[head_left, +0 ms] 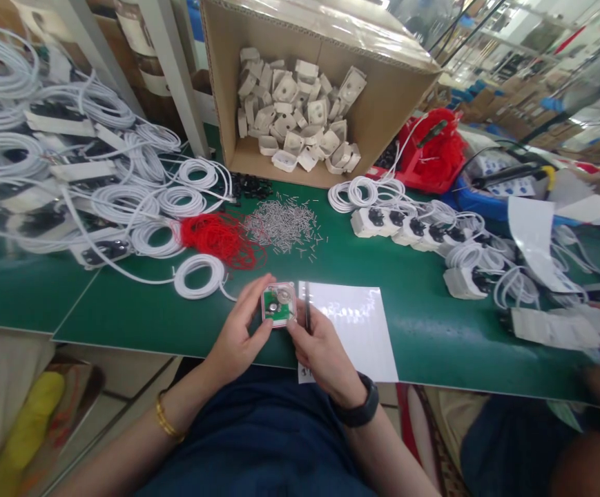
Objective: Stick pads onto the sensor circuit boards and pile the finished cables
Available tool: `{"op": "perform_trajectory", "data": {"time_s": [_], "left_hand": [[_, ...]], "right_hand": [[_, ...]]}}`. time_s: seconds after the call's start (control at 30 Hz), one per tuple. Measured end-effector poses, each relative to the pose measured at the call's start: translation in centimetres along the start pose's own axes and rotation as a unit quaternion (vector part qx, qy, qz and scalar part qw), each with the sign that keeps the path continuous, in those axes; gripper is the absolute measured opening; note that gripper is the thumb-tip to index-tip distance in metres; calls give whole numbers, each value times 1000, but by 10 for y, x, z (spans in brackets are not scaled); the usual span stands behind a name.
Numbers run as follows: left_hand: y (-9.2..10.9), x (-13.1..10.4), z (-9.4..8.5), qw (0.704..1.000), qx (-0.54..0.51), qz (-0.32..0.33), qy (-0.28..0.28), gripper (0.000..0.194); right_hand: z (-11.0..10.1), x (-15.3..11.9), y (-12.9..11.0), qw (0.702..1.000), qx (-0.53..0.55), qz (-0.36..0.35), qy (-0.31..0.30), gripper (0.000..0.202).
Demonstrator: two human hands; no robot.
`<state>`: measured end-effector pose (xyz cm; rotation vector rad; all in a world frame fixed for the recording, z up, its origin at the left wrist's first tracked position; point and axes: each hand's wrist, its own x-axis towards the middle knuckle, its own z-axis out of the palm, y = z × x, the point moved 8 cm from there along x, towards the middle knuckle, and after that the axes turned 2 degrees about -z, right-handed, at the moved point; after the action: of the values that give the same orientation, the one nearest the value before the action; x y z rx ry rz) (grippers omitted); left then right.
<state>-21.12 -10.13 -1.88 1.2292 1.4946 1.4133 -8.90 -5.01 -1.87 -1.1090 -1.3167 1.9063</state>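
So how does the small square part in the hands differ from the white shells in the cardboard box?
The small square clear-cased part shows a green board inside; the white plastic shells look opaque and hollow. The part is single, pinched between left hand and right hand; the shells lie heaped in the tipped cardboard box. Both are small and squarish.

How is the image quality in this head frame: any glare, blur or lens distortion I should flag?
Head view: glare whitens part of the white sheet on the green mat; strong wide-angle bending curves the mat's edge and stretches the corners; the cable coils at far left smear into blur; the top-right background is washed out; the small module between left hand and right hand stays reasonably sharp.
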Motion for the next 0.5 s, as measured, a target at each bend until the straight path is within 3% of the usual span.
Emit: {"op": "perform_trajectory", "data": {"time_s": [0.3,0.5], "left_hand": [[5,-1,1,998,65,24,10,69],[8,-2,1,995,93,40,14,70]], "right_hand": [[5,0,-9,999,-28,-13,-23,41],[7,-5,-9,998,-25,16,-47,43]]}}
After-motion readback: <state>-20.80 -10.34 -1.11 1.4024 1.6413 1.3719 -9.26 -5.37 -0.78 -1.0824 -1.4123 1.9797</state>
